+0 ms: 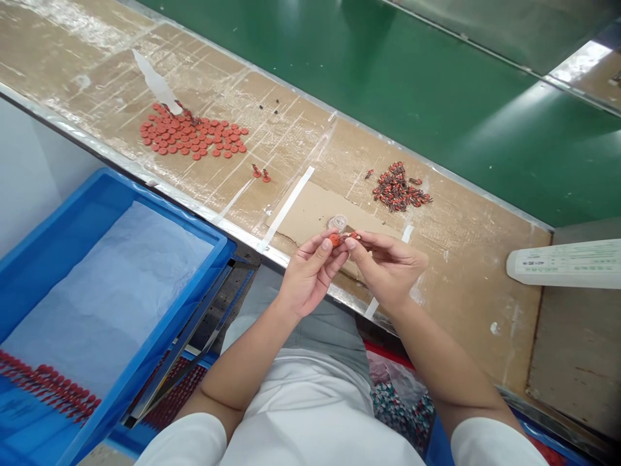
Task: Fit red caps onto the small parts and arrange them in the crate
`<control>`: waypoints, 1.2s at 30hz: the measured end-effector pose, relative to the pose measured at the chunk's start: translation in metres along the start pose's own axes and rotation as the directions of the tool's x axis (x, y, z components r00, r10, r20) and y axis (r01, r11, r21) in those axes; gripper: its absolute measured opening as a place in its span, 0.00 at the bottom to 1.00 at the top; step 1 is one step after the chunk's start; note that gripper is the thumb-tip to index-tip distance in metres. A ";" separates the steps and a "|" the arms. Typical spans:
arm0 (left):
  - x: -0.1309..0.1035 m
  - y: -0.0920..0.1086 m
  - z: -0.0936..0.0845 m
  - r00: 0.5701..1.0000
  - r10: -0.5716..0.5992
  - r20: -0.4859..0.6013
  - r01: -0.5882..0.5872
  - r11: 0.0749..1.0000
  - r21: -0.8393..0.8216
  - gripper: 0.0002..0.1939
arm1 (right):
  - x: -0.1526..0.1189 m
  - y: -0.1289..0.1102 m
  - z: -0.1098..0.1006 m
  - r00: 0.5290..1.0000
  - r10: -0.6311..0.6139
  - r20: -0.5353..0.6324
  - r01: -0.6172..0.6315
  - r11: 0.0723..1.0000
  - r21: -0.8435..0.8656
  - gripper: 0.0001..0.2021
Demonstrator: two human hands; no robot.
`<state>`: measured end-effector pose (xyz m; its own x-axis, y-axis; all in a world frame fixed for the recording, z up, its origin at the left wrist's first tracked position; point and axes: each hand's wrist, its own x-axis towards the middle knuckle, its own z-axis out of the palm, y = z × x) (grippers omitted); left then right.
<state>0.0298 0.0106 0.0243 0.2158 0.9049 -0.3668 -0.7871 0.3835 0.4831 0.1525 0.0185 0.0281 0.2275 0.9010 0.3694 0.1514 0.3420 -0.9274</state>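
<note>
Just above the near edge of the bench, my two hands meet. My left hand pinches a small red round disc between thumb and fingers. Thumb and forefinger of my right hand close on a tiny red-and-dark figure, which is right beside the disc; whether the two touch is too small to tell. Directly behind the fingertips stands a small clear jar on a cardboard sheet. A heap of similar red-and-dark figures lies beyond my right hand.
Several red discs are spread at left, with a pointed white piece over them. Two figures on discs stand nearer. A white bottle lies at right. A blue tray holds rows of red pieces. A green surface runs behind.
</note>
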 end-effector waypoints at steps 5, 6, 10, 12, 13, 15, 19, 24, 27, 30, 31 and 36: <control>-0.002 0.001 0.002 1.000 0.011 0.014 -0.011 1.000 -0.027 0.08 | -0.002 0.003 -0.001 1.000 0.019 0.003 -0.019 1.000 0.011 0.10; -0.002 0.001 0.003 1.000 0.010 0.007 -0.010 1.000 -0.028 0.08 | -0.002 0.003 -0.001 1.000 0.018 0.003 -0.018 1.000 0.009 0.10; -0.003 0.002 0.004 1.000 0.020 0.000 -0.020 1.000 -0.014 0.08 | -0.003 0.005 -0.001 1.000 -0.015 -0.007 0.015 1.000 0.013 0.11; -0.003 0.002 0.004 1.000 0.025 0.001 -0.025 1.000 -0.003 0.08 | -0.003 0.006 -0.001 1.000 -0.029 -0.011 0.029 0.999 0.014 0.12; -0.003 0.002 0.003 1.000 0.025 0.000 -0.025 1.000 0.002 0.08 | -0.004 0.007 -0.001 0.999 -0.033 -0.012 0.033 0.999 0.014 0.12; -0.003 0.001 0.003 1.000 0.025 0.000 -0.025 1.000 0.007 0.09 | -0.004 0.007 0.000 0.999 -0.037 -0.013 0.037 0.999 0.009 0.11; -0.003 0.000 0.002 1.000 0.027 0.006 -0.027 1.000 0.003 0.09 | -0.004 0.008 0.000 0.999 -0.038 -0.005 0.038 0.999 -0.009 0.10; -0.002 0.000 0.002 0.999 0.029 0.012 -0.030 1.000 0.002 0.08 | -0.003 0.008 0.000 0.999 -0.049 -0.004 0.048 0.999 -0.022 0.10; -0.002 0.001 0.002 1.000 0.028 0.007 -0.028 1.000 0.010 0.09 | -0.004 0.008 0.000 0.999 -0.044 -0.008 0.044 0.999 -0.011 0.11; -0.003 0.001 0.002 1.000 0.025 -0.005 -0.025 1.000 0.015 0.09 | -0.004 0.008 0.000 0.998 -0.059 -0.008 0.059 0.998 0.000 0.12; -0.003 0.001 0.002 1.000 0.025 -0.010 -0.025 1.000 0.015 0.09 | -0.004 0.008 0.000 0.998 -0.069 -0.006 0.069 0.998 -0.001 0.13; -0.003 0.002 0.002 1.000 0.020 -0.018 -0.020 1.000 0.000 0.08 | -0.002 0.008 -0.001 0.994 -0.107 0.020 0.108 0.992 -0.060 0.12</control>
<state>0.0288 0.0086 0.0280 0.1891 0.9090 -0.3715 -0.7912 0.3651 0.4906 0.1540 0.0192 0.0202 0.1906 0.8645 0.4651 0.2321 0.4207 -0.8770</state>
